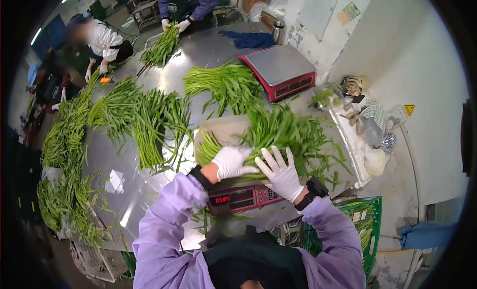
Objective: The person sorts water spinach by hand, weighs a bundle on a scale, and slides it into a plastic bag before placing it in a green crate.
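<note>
A bunch of water spinach [278,130] lies across the pan of a red digital scale [232,202], its stems to the left and its leaves spilling to the right. My left hand [231,163], in a white glove, is closed over the stems near the middle of the bunch; its thumb sticks out along the near side and its fingertips are partly hidden by leaves. Beside it, my right hand [282,175], also gloved, is open with fingers spread over the near edge of the leaves. The scale's red display seems to read 0585.
Several bunches of water spinach [149,127] lie on the metal table [112,155], with a long heap [64,155] along its left edge. A second scale [280,70] stands at the back right. A green crate [375,229] sits below right. Co-workers [102,40] handle greens across the table.
</note>
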The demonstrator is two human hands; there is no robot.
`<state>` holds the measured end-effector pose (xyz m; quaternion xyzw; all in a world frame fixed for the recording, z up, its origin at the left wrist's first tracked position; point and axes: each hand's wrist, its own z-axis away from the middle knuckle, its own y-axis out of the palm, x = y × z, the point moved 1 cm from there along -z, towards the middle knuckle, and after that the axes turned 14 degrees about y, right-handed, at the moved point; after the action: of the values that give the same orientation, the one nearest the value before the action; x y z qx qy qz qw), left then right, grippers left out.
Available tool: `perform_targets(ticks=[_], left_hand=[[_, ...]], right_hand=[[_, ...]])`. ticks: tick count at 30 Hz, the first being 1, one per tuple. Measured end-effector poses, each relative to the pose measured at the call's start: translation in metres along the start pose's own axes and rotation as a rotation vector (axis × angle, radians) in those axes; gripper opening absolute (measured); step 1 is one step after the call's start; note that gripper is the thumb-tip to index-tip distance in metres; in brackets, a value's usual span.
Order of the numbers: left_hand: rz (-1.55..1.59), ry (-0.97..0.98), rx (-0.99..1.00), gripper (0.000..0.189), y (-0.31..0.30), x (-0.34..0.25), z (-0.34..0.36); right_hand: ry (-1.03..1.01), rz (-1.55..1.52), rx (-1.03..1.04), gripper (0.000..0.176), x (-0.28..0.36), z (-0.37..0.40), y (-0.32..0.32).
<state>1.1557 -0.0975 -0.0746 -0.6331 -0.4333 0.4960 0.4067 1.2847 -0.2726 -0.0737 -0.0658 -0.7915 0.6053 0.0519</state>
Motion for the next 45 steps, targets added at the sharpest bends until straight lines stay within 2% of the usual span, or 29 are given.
perform_targets(ticks=[2, 3, 6, 8, 9, 10, 12, 14, 15, 16, 18, 19, 20, 22, 24, 25, 26, 28, 29, 32, 33, 34, 36, 37, 38, 40, 41, 44, 45], left_hand=[[-0.032, 0.156, -0.101, 0.065, 0.014, -0.001, 0.005], [0.015, 0.131, -0.01, 0.073, 0.01, -0.005, 0.006], [0.14, 0.051, 0.087, 0.068, 0.004, 0.001, 0.002], [0.346, 0.046, 0.234, 0.069, -0.024, 0.017, -0.009], [0.47, -0.028, 0.248, 0.068, -0.031, 0.036, -0.014], [0.543, -0.015, 0.05, 0.061, -0.047, 0.045, -0.024], [0.101, -0.082, -0.205, 0.051, -0.033, 0.091, -0.037], [-0.038, -0.272, -0.178, 0.044, -0.01, 0.12, -0.039], [0.09, -0.398, -0.025, 0.05, -0.014, 0.122, -0.041], [0.237, -0.43, -0.042, 0.046, -0.017, 0.12, -0.044], [0.272, -0.423, 0.058, 0.041, -0.03, 0.106, -0.044], [0.295, -0.304, -0.03, 0.042, -0.025, 0.107, -0.04], [0.301, -0.299, -0.024, 0.042, -0.019, 0.107, -0.035], [0.31, -0.123, 0.135, 0.052, -0.05, 0.076, -0.031], [0.366, -0.01, 0.07, 0.068, -0.061, 0.047, -0.019], [0.264, -0.04, 0.081, 0.085, -0.053, 0.038, -0.009], [0.183, -0.023, 0.103, 0.104, -0.047, 0.028, 0.0], [-0.071, 0.018, 0.083, 0.114, -0.039, 0.001, 0.009], [-0.096, -0.081, 0.207, 0.113, -0.035, -0.008, 0.008], [-0.101, -0.183, 0.208, 0.108, -0.03, -0.012, 0.007], [-0.07, -0.191, 0.218, 0.102, -0.033, -0.012, 0.007], [-0.073, -0.183, 0.197, 0.098, -0.032, -0.011, 0.01], [-0.08, -0.187, 0.187, 0.095, -0.031, -0.012, 0.011], [-0.049, -0.183, 0.157, 0.092, -0.032, -0.013, 0.012], [-0.052, -0.218, 0.137, 0.092, -0.026, -0.012, 0.013], [-0.081, -0.147, 0.052, 0.09, -0.015, -0.011, 0.015], [-0.021, -0.167, 0.043, 0.087, -0.019, -0.013, 0.015], [-0.041, -0.192, 0.029, 0.083, -0.013, -0.016, 0.016], [-0.045, -0.233, 0.046, 0.084, -0.012, -0.016, 0.014]], right_hand=[[-0.004, -0.026, 0.05, 0.099, -0.004, -0.015, -0.015], [-0.001, 0.021, 0.084, 0.1, -0.002, -0.022, -0.022], [-0.069, -0.082, 0.185, 0.096, -0.013, -0.034, -0.022], [-0.094, -0.087, 0.153, 0.091, -0.019, -0.044, -0.022], [-0.116, -0.116, 0.189, 0.089, -0.022, -0.047, -0.019], [-0.136, -0.148, 0.224, 0.087, -0.023, -0.05, -0.019], [-0.161, -0.121, 0.227, 0.083, -0.024, -0.057, -0.021], [-0.172, -0.119, 0.317, 0.08, -0.026, -0.059, -0.017], [-0.166, -0.131, 0.329, 0.078, -0.027, -0.06, -0.017], [-0.172, -0.13, 0.293, 0.078, -0.028, -0.059, -0.014], [-0.179, -0.14, 0.309, 0.075, -0.03, -0.06, -0.011], [-0.165, -0.142, 0.311, 0.075, -0.031, -0.06, -0.01], [-0.172, -0.159, 0.313, 0.072, -0.032, -0.06, -0.008], [-0.173, -0.179, 0.319, 0.069, -0.034, -0.063, -0.008], [-0.128, -0.19, 0.408, 0.065, -0.036, -0.069, -0.011], [-0.116, -0.235, 0.4, 0.056, -0.037, -0.073, -0.012], [-0.119, -0.239, 0.4, 0.056, -0.038, -0.077, -0.013], [-0.057, -0.222, 0.612, 0.055, -0.04, -0.084, -0.013], [-0.074, -0.176, 0.566, 0.06, -0.04, -0.085, -0.01], [-0.079, -0.184, 0.481, 0.062, -0.041, -0.079, -0.005], [-0.053, -0.167, 0.337, 0.063, -0.038, -0.071, -0.01], [0.019, -0.046, 0.377, 0.062, -0.029, -0.07, -0.027], [-0.078, -0.001, 0.041, 0.066, -0.025, -0.054, -0.037], [-0.064, 0.01, 0.053, 0.073, -0.026, -0.05, -0.039], [-0.048, 0.035, 0.048, 0.072, -0.028, -0.049, -0.042], [-0.023, 0.024, 0.082, 0.072, -0.036, -0.051, -0.047], [-0.102, -0.002, 0.075, 0.072, -0.035, -0.056, -0.049], [-0.091, 0.075, 0.257, 0.071, -0.035, -0.065, -0.041], [-0.142, 0.009, 0.242, 0.063, -0.045, -0.066, -0.026]])
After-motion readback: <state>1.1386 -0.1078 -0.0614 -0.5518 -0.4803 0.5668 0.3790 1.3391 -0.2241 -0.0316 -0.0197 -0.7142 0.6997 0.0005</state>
